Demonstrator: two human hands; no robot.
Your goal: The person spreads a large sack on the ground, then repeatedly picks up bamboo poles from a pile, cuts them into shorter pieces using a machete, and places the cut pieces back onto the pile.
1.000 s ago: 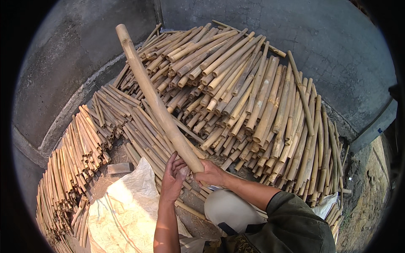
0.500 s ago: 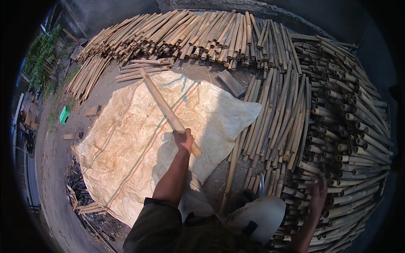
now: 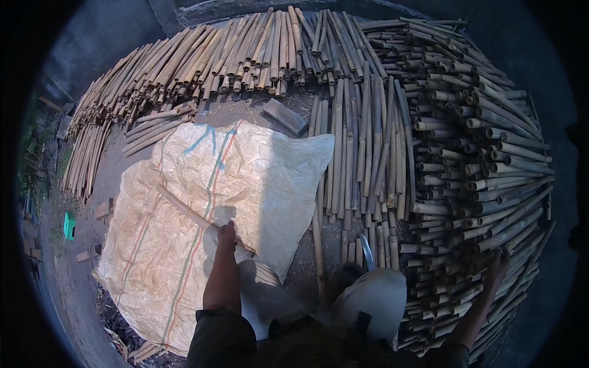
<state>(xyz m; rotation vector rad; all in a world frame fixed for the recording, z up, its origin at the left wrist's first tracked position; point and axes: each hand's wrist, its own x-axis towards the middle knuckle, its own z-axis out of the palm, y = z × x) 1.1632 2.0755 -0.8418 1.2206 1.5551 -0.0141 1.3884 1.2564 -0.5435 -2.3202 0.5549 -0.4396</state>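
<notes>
My left hand (image 3: 226, 234) is closed around a cut bamboo pole (image 3: 189, 211) near its closer end. The pole slants away to the far left above a large pale woven sheet (image 3: 153, 245) with green and red stripes. Off to the right, my right hand (image 3: 499, 265) is at the big stack of bamboo poles (image 3: 491, 184), among the cut ends. Its fingers are small and dark there, so their grip cannot be made out. Between my knees and the poles, a shiny metal strip like a blade (image 3: 367, 252) stands out; its lower end is hidden.
Another row of bamboo poles (image 3: 245, 49) lies along the far wall. More poles (image 3: 362, 141) lie flat between sheet and right stack. A grey block (image 3: 284, 118) sits beyond the sheet. A green plastic stool (image 3: 69, 226) and bricks (image 3: 102, 209) are at left.
My view has turned right. My left hand has lowered the pole toward the sheet. My right hand has gone from beside my knee out to the right stack.
</notes>
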